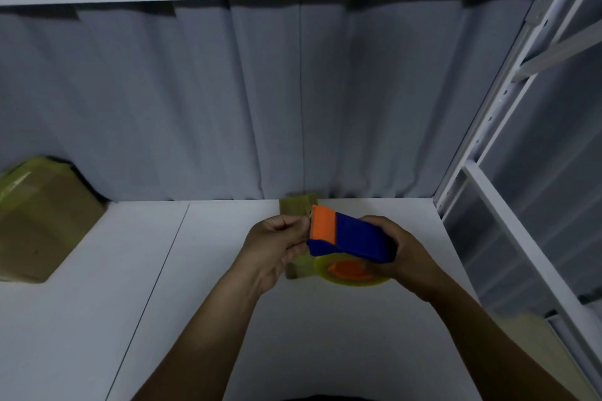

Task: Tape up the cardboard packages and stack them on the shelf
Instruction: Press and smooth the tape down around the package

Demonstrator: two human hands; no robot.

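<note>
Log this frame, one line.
right hand: grips tape dispenser | left hand: pinches its orange end | small package: on shelf, beneath hands | large package: shelf left

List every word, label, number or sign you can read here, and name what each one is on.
No text can be read in this view.
Tape dispenser: plain blue and orange, no print shows.
Large cardboard package: dim and blurred, no legible marking.
Small cardboard package: mostly hidden, no print seen.
Shelf upright: only holes, no labels.
</note>
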